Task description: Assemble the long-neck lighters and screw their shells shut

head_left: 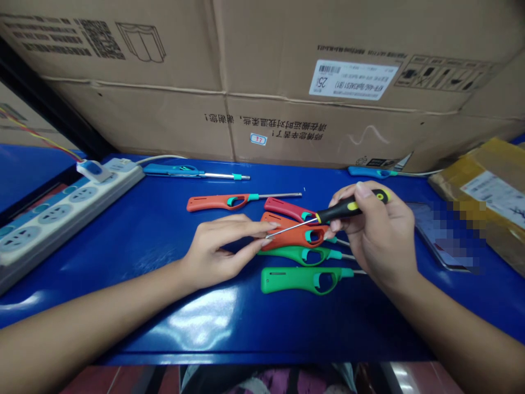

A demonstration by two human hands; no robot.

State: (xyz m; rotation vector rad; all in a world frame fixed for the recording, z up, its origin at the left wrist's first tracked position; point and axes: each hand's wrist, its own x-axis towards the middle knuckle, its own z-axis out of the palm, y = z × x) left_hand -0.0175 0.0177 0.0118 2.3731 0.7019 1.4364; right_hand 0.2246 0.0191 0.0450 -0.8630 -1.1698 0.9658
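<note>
My right hand point(385, 235) is closed around the black and yellow handle of a screwdriver point(342, 210), its thumb along the handle. The metal shaft slants down left to the butt of an orange gas lighter point(293, 232) with a turquoise trigger. My left hand point(223, 246) pinches that butt end between thumb and fingers, close to the screwdriver tip. Fingertips of my right hand reach the lighter's trigger end. Just behind lies a red gas lighter point(283, 206); in front are a green gas lighter point(293, 253) and another green lighter point(287, 280).
Farther back lie an orange-red lighter point(213, 203), a blue lighter point(174, 171) and a second blue lighter point(365, 172). A power strip point(61, 210) runs along the left. A phone point(441, 238) and a taped carton point(488, 186) are at right. A large cardboard box point(266, 104) walls the back.
</note>
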